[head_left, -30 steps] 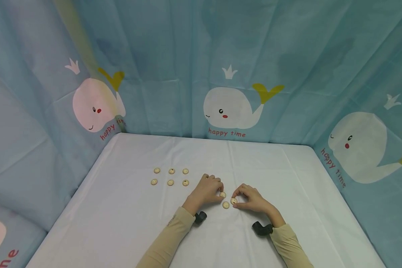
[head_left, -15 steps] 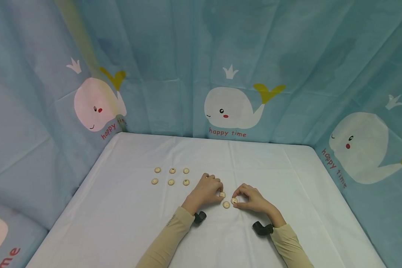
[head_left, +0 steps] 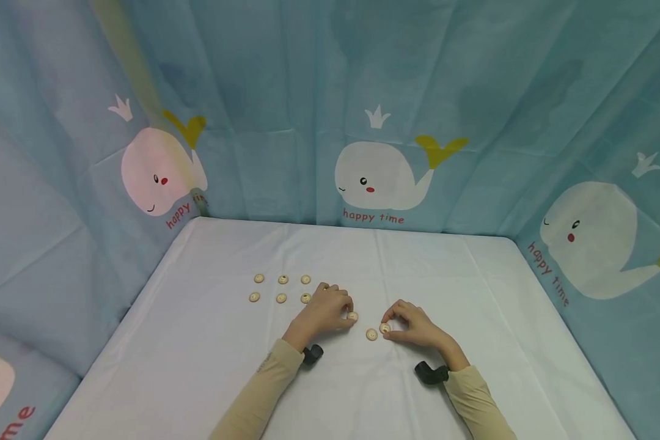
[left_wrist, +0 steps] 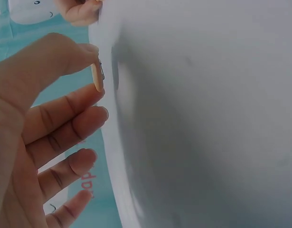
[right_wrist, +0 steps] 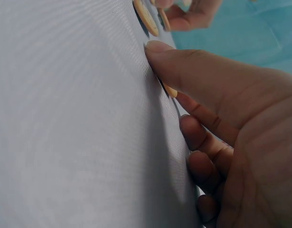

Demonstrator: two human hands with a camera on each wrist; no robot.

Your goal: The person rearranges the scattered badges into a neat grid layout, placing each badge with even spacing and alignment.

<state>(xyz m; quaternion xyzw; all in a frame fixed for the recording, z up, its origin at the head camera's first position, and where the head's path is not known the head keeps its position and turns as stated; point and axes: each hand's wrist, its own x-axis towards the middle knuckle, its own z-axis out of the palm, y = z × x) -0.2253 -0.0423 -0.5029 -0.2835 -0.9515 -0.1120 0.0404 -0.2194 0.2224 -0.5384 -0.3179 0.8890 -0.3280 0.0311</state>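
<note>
My left hand [head_left: 321, 310] pinches a small round wooden disc [head_left: 352, 316] by its edges between thumb and index finger. In the left wrist view that disc [left_wrist: 96, 77] is edge-on, with dark marks on one face and a gap to the white cloth. My right hand [head_left: 416, 328] holds another wooden disc [head_left: 384, 328] between thumb and index finger, low at the tabletop. In the right wrist view the thumb hides most of this disc [right_wrist: 171, 90]. Just left of it lies a loose disc [head_left: 371, 335], flat on the cloth.
Several similar discs [head_left: 281, 298] lie in two rows to the left, the nearest one partly behind my left hand. A white cloth covers the table [head_left: 198, 360]. Blue curtains [head_left: 264, 177] printed with whales stand along its back and sides.
My left hand has moved left with its disc, away from the loose disc and the right hand, towards the two rows. The right hand stays in place.
</note>
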